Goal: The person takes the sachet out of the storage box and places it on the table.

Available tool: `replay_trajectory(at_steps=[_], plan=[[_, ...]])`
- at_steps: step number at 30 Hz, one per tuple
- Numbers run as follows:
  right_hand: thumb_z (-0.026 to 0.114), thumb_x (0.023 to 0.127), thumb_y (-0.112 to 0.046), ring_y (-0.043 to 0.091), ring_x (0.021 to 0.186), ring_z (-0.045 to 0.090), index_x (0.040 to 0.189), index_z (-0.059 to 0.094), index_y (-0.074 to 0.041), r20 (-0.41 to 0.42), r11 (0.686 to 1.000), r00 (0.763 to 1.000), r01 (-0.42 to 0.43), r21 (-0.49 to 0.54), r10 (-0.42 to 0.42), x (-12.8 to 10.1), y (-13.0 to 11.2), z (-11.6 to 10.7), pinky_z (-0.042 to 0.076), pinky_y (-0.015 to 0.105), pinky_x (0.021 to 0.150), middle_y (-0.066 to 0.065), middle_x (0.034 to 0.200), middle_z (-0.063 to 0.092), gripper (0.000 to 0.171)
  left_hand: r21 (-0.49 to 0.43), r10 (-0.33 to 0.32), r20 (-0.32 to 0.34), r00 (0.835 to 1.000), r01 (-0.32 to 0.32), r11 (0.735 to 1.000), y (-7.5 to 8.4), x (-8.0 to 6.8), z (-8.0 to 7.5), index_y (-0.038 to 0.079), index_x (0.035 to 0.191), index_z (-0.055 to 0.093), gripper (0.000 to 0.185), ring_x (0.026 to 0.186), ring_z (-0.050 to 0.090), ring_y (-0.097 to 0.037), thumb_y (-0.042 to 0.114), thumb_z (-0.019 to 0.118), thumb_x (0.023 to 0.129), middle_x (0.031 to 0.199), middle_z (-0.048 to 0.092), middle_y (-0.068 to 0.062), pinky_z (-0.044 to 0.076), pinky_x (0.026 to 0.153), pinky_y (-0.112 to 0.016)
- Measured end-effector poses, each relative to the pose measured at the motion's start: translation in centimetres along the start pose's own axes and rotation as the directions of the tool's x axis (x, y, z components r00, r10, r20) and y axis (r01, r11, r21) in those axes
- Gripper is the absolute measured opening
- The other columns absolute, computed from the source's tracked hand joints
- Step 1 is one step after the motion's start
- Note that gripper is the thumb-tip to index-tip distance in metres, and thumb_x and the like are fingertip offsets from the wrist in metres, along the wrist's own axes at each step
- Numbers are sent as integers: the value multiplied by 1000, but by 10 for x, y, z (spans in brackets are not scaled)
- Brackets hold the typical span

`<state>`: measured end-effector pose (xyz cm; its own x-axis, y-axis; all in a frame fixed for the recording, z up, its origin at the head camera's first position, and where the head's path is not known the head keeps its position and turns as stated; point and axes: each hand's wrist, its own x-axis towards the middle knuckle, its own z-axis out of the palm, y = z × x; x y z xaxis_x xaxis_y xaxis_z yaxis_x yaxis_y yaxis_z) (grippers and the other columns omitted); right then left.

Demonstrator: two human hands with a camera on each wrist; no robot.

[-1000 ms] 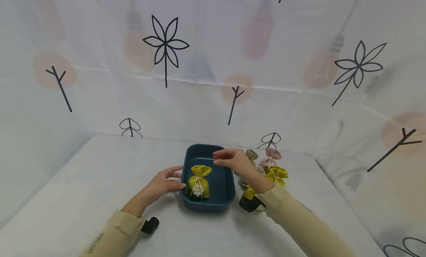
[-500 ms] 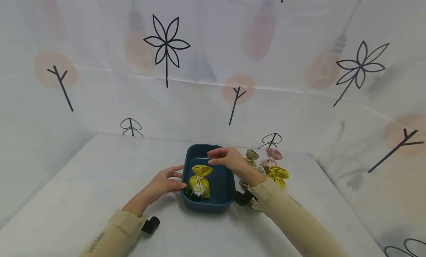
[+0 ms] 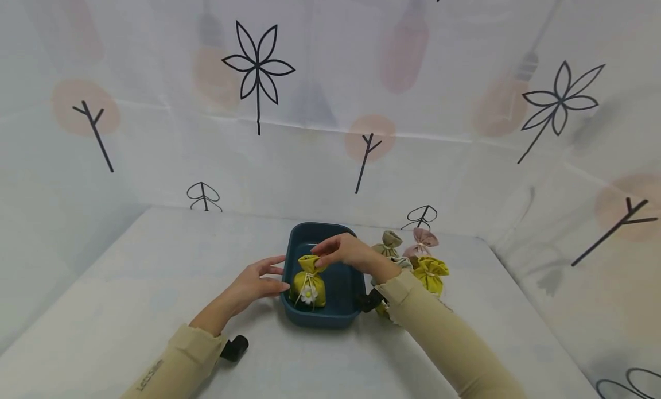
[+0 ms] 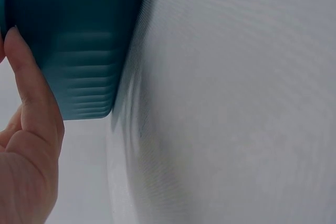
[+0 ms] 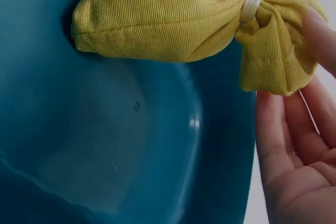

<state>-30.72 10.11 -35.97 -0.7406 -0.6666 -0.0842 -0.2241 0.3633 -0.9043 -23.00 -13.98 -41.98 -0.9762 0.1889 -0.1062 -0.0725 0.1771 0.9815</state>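
A yellow drawstring pouch (image 3: 310,284) with a white flower stands in the left part of a dark blue plastic bin (image 3: 335,321). My right hand (image 3: 348,252) reaches over the bin, its thumb and fingers at the pouch's gathered top. In the right wrist view the thumb lies on the ruffled cloth of the pouch (image 5: 157,19), with other fingers of the right hand (image 5: 299,150) on the far side of it. My left hand (image 3: 253,284) touches the bin's left side with extended fingers. The left wrist view has the left hand's thumb (image 4: 31,82) against the bin's outer wall (image 4: 79,40).
Right of the bin stand more pouches: a yellow one (image 3: 431,272), a pink one (image 3: 423,242) and an olive one (image 3: 389,242). Others there are partly hidden by my right arm. A white cloth (image 3: 155,272) covers the table, and a printed curtain (image 3: 310,158) hangs behind.
My right hand has moved left and down from above the bin to the yellow pouch's top. The left hand, bin and pouch stay in place.
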Motion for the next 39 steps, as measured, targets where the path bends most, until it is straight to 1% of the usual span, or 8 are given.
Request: replay_trajectory(at_steps=[4, 8, 14, 18, 26, 34, 36, 39], plan=[[71, 82, -11, 19, 97, 61, 111, 67, 0, 17, 999, 1000, -20, -49, 21, 2, 1, 2, 43, 41, 95, 8, 104, 67, 31, 2, 2, -1, 1000, -2, 1000, 1, -1, -1, 13, 140, 43, 66, 92, 61, -21, 11, 73, 81, 122, 52, -15, 53, 81, -36], [69, 85, -12, 19, 93, 62, 107, 68, 0, 21, 998, 999, -23, -64, 24, 2, 0, 2, 44, 40, 92, 7, 98, 68, 25, 4, 3, -4, 1000, -3, 1000, 1, 0, -1, 13, 140, 43, 67, 92, 61, -21, 12, 73, 80, 122, 52, -15, 53, 80, -36], [66, 86, -9, 19, 87, 63, 100, 69, 3, 10, 999, 1000, -19, -38, 20, 0, -6, 4, 48, 40, 87, 7, 91, 68, 18, 5, 13, 11, 1000, -13, 1000, 1, 1, -1, 12, 140, 41, 66, 92, 61, -22, 11, 72, 81, 123, 51, -17, 53, 80, -35], [66, 87, -8, 19, 85, 63, 97, 69, 4, -9, 1000, 1000, -13, -28, 12, -3, -11, 6, 49, 42, 87, 8, 89, 68, 17, 5, 9, 9, 1000, -9, 1000, 0, 1, -1, 13, 140, 42, 67, 92, 61, -21, 12, 74, 80, 122, 52, -16, 53, 80, -35], [65, 87, -7, 18, 83, 63, 98, 69, 4, -88, 999, 996, 10, -37, -13, -6, -14, 6, 52, 36, 79, 7, 90, 68, 16, -9, 7, 6, 1000, -7, 1000, -1, 2, 0, 13, 140, 42, 68, 92, 61, -22, 12, 74, 80, 123, 52, -16, 53, 80, -35], [66, 87, -12, 19, 85, 62, 100, 70, -2, -173, 998, 985, 16, -63, -26, -11, -17, 2, 49, 43, 84, 5, 92, 67, 17, -12, -10, -42, 999, 10, 1000, -5, 4, 1, 15, 139, 45, 68, 89, 62, -21, 11, 76, 78, 120, 53, -14, 53, 78, -35], [65, 88, -13, 19, 85, 61, 100, 69, -2, -189, 998, 981, 21, -53, -31, -13, -20, 2, 47, 47, 86, 6, 92, 67, 17, -7, -9, -47, 999, 8, 1000, -5, 4, 1, 15, 138, 45, 69, 88, 62, -20, 13, 77, 77, 120, 54, -14, 54, 78, -35], [64, 89, -13, 19, 84, 61, 100, 69, -1, -213, 999, 976, 29, -41, -37, -18, -25, 2, 47, 47, 87, 6, 90, 67, 17, -8, -5, -44, 999, 5, 1000, -6, 5, 1, 16, 138, 46, 70, 88, 62, -21, 14, 78, 76, 120, 54, -14, 54, 78, -36]])
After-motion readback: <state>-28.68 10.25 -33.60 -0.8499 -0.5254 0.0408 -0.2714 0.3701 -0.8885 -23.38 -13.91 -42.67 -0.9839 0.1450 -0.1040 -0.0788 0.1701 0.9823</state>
